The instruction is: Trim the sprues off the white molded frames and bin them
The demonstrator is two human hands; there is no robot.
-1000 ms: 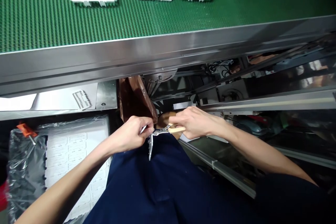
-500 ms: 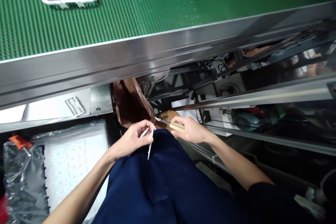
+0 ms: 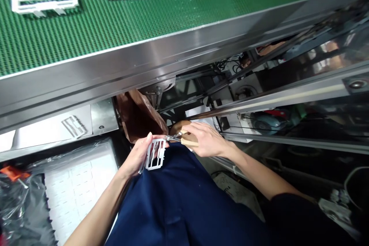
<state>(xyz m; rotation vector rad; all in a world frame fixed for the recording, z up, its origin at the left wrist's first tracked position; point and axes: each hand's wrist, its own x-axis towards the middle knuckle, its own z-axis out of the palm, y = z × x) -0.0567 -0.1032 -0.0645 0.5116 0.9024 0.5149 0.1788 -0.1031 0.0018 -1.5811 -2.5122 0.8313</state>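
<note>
My left hand [image 3: 137, 157] grips a white plastic slotted frame [image 3: 155, 156], its open face turned up toward me over my dark blue clothing. A further thin pale edge shows behind that frame, close to my fingers; I cannot make out what it belongs to. My right hand [image 3: 203, 138] is closed around the beige handles of a pair of nippers [image 3: 174, 138]. The metal jaws reach the frame's upper right corner, beside my left fingertips. Whether the jaws are closed on the plastic is too small to tell.
Several similar white frames lie along a green conveyor belt [image 3: 121, 27] with a metal side rail [image 3: 155, 52]. Below hangs an open brown bag [image 3: 141, 119]. At left are a plastic-lined box of white sheets [image 3: 72, 184] and an orange-handled tool [image 3: 14, 173]. Metal bars run at right.
The white frame has turned from edge-on to face-up in my left hand. The nippers have come left to its corner, their handles now spread. The frames on the belt have moved left.
</note>
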